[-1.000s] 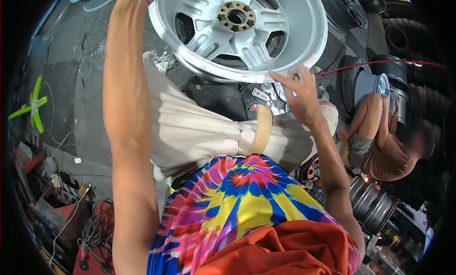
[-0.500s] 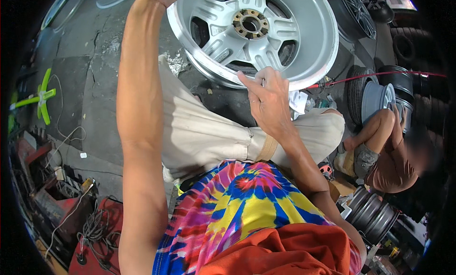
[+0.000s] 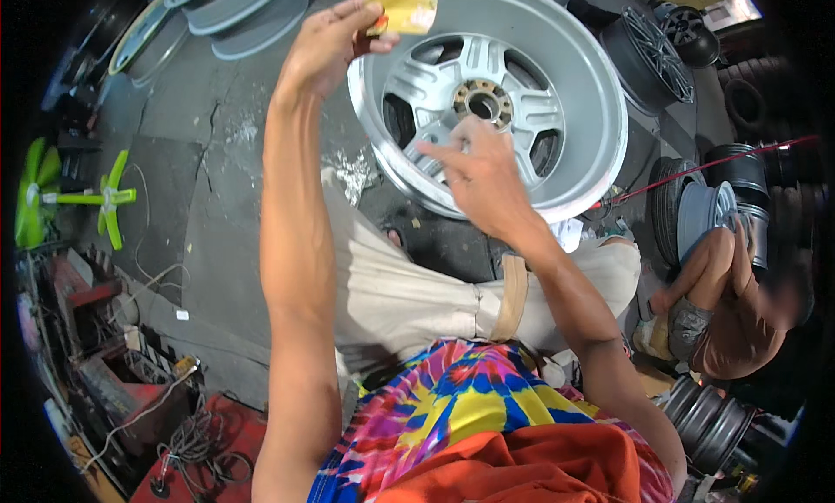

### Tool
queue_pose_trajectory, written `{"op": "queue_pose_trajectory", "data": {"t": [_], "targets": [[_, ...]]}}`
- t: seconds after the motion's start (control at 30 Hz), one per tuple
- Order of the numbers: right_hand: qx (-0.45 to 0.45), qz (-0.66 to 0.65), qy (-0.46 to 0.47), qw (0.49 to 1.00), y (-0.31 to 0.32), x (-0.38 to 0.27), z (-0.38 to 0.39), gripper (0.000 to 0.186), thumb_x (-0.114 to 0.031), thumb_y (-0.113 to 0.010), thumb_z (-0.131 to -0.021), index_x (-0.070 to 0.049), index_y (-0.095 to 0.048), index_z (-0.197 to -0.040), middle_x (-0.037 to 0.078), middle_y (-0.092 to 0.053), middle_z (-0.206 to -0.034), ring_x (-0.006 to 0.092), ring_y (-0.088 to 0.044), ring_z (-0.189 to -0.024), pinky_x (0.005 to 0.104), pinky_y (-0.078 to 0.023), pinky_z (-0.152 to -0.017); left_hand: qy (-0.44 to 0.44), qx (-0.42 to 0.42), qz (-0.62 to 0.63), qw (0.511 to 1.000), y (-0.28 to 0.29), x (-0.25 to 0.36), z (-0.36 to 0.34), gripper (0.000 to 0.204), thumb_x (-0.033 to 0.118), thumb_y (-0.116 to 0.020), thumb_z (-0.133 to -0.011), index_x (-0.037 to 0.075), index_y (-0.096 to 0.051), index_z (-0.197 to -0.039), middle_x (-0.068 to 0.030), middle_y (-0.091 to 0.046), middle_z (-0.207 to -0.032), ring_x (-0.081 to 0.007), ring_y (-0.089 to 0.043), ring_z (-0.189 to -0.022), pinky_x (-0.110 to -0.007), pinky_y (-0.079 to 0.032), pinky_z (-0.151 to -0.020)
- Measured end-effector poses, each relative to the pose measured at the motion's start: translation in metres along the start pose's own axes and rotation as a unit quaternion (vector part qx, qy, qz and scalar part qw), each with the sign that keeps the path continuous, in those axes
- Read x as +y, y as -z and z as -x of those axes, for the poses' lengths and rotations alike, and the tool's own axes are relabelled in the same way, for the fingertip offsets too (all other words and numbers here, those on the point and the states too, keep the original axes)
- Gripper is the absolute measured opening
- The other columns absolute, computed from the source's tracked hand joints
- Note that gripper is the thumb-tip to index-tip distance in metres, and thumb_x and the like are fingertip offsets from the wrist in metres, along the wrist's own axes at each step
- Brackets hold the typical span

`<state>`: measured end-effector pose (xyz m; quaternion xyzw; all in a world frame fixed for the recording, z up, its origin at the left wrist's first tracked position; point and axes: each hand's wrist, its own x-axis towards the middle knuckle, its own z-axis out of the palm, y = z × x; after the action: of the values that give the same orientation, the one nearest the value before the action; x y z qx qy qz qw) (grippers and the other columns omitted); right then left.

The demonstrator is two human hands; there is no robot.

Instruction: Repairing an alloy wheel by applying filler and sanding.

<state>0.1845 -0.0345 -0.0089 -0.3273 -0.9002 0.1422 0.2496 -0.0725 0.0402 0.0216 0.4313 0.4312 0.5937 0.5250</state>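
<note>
A silver five-spoke wheel rim [image 3: 596,129] lies tilted before me, pale scuffs along its lip. My left hand [image 3: 344,42] grips a yellow, flat rectangular piece [image 3: 405,14] above the wheel's upper left edge. Over the lower spokes, near the hub [image 3: 482,101], is my right hand [image 3: 483,177], index finger extended, the others partly bent and blurred; I see nothing held in it. Whether it touches the metal is unclear. My cream-trousered legs [image 3: 400,299] are spread below the wheel, a tan strip across them.
More rims stand upper left [image 3: 243,20] and upper right [image 3: 644,59]. A co-worker [image 3: 731,346] sits at right beside a rim and tyre [image 3: 674,199]. A red hose [image 3: 652,181] runs behind. Green fan blades [image 3: 113,199], red machinery [image 3: 165,468] and cables lie left.
My left hand, cut off at the top earlier, now shows with the yellow piece. My right hand has moved left and inward over the spokes. The wheel and surroundings appear lower in view.
</note>
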Motion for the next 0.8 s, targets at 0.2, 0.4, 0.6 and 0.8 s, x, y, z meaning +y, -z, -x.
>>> {"op": "queue_pose_trajectory", "data": {"t": [0.2,0.4,0.6,0.8], "targets": [[0.148,0.002,0.01,0.989,0.069,0.034,-0.034,0.036,-0.004,-0.065,-0.079,-0.022,-0.076,-0.107,0.003,-0.047,-0.084,0.0218,-0.049,-0.083,0.0358,-0.036,-0.076,0.035,-0.06,-0.042,0.997,-0.024,0.011,0.008,0.037,0.023,-0.065,-0.096,-0.006,-0.06,-0.118,-0.0067,-0.067,-0.092,-0.0101,-0.065,-0.069,-0.021,-0.051,-0.062],[0.132,0.114,0.094,0.98,0.092,0.042,-0.043,0.044,-0.007,-0.068,-0.074,-0.029,-0.073,-0.111,0.003,-0.048,-0.089,0.0218,-0.049,-0.086,0.0367,-0.035,-0.075,0.089,-0.179,-0.068,0.977,-0.054,0.011,0.002,0.034,0.024,-0.065,-0.096,-0.003,-0.063,-0.117,-0.0063,-0.069,-0.091,-0.0079,-0.064,-0.067,-0.02,-0.049,-0.061],[0.102,0.055,0.035,0.993,0.099,0.06,-0.004,0.031,-0.007,-0.068,-0.077,-0.025,-0.075,-0.102,0.006,-0.05,-0.095,0.0252,-0.052,-0.093,0.0389,-0.039,-0.081,0.126,-0.166,-0.041,0.977,-0.072,-0.012,-0.007,0.033,0.021,-0.063,-0.096,-0.005,-0.062,-0.116,-0.0096,-0.069,-0.094,-0.011,-0.066,-0.07,-0.023,-0.054,-0.065],[0.084,-0.111,-0.147,0.979,0.175,0.207,0.041,0.028,-0.01,-0.054,-0.092,-0.012,-0.074,-0.111,0.006,-0.064,-0.101,0.0169,-0.057,-0.093,0.031,-0.044,-0.093,0.14,-0.163,-0.008,0.977,-0.087,-0.018,-0.015,0.028,0.021,-0.065,-0.095,-0.002,-0.064,-0.112,-0.0077,-0.068,-0.093,-0.0101,-0.065,-0.067,-0.021,-0.052,-0.061]]}}
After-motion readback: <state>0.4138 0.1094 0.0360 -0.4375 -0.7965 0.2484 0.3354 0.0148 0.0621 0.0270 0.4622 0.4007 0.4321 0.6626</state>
